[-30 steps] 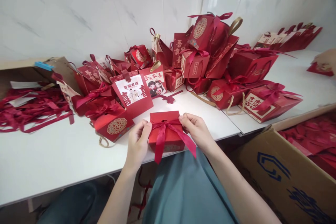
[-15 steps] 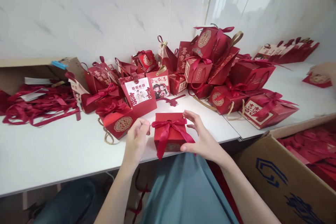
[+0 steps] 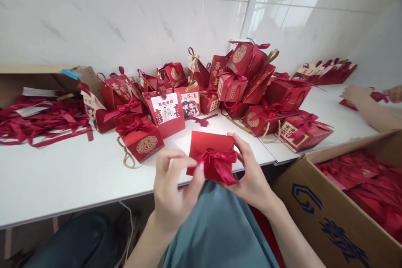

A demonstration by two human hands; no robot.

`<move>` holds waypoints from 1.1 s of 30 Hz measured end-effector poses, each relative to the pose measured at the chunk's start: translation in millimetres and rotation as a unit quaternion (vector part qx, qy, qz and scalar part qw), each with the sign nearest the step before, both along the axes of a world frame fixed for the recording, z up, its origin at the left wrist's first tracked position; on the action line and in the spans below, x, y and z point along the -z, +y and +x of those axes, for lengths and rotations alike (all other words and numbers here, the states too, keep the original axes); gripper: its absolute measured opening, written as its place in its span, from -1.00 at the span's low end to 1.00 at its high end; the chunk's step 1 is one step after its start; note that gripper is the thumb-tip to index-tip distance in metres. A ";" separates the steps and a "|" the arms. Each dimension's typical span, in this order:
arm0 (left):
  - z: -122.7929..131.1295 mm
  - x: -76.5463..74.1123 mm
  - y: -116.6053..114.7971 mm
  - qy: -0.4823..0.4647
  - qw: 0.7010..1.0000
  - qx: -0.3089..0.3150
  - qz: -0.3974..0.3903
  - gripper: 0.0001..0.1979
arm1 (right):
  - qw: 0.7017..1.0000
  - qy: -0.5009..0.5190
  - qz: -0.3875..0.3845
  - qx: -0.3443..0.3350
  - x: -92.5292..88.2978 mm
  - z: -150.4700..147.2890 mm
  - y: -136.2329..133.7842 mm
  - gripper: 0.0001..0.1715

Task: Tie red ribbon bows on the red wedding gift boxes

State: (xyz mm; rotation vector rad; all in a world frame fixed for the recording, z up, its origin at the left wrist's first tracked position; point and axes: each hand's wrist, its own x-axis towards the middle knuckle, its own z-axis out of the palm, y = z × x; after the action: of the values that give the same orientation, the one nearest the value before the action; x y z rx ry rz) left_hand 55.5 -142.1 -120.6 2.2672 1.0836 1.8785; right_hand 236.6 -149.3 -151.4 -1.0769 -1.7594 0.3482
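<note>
A small red gift box (image 3: 211, 140) is tilted up at the table's front edge, tied with a dark red satin ribbon bow (image 3: 220, 163). My right hand (image 3: 251, 176) grips the box along its right side, thumb low and fingers at the upper right corner. With thumb and index finger, my left hand (image 3: 176, 188) pinches the bow's left part, somewhat blurred. Close by on the left lies a finished-looking red box (image 3: 146, 144) with a gold round emblem and a rope handle. Behind stands a red bag-shaped box (image 3: 166, 113) with a white picture panel.
Many red gift boxes (image 3: 241, 73) are heaped along the wall. Loose ribbons (image 3: 40, 119) spill from a cardboard box (image 3: 88, 79) at left. An open carton (image 3: 314, 201) with red pieces stands at right. Another person's hands (image 3: 358, 94) handle a red item at far right.
My right hand has taken hold of the box, which is now tilted up. My left hand has moved right and closed on the bow. The other person's hands have come further into view.
</note>
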 end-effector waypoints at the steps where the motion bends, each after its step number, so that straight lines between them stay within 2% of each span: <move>1: 3.3 -2.8 -6.2 0.035 0.998 -0.002 0.053 -0.82 | 1.000 0.008 0.008 0.006 -2.7 -0.1 -4.4 0.09; 3: 9.7 -7.2 -16.3 0.082 0.989 0.011 0.122 -0.81 | 0.999 0.034 0.016 0.007 -7.1 -0.6 -12.4 0.10; 7: 20.0 -10.3 -28.6 0.106 0.979 0.009 0.173 -0.85 | 0.997 0.078 0.026 0.006 -12.7 -1.3 -24.9 0.13; 13: 30.1 -13.3 -39.4 0.062 0.988 -0.044 0.135 -0.84 | 0.997 0.050 0.043 0.037 -16.6 0.0 -32.9 0.13; 20: 26.7 -16.0 -38.0 0.084 0.984 0.006 0.156 -0.87 | 0.996 0.058 0.055 0.033 -15.4 -1.3 -32.1 0.12; 22: 24.2 -14.4 -35.2 0.045 0.989 0.045 0.136 -0.84 | 0.996 0.062 0.045 0.038 -12.6 0.3 -30.8 0.10; 24: 20.3 -12.9 -30.0 -0.086 0.992 0.062 0.069 -0.68 | 0.996 0.065 0.032 0.054 -8.7 3.4 -28.6 0.08; 26: 14.9 -12.0 -22.5 -0.247 0.967 0.059 -0.020 -0.45 | 0.994 0.068 0.022 0.078 -4.5 7.1 -25.6 0.07; 28: 9.4 -11.0 -15.2 -0.336 0.937 0.056 -0.082 -0.28 | 0.992 0.071 0.022 0.097 -0.8 9.8 -22.5 0.08; 30: 6.4 -9.5 -11.2 -0.350 0.929 0.061 -0.106 -0.22 | 0.991 0.068 0.031 0.107 1.8 10.6 -20.1 0.09; 33: 8.0 -6.6 -12.5 -0.311 0.944 0.055 -0.093 -0.21 | 0.991 0.058 0.036 0.112 3.4 8.4 -18.2 0.07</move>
State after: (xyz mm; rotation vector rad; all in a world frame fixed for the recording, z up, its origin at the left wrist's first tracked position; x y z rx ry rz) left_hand 63.5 -154.6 -113.9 1.4312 0.9491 2.1079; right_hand 245.0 -167.5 -154.8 -1.1661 -1.5189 0.2036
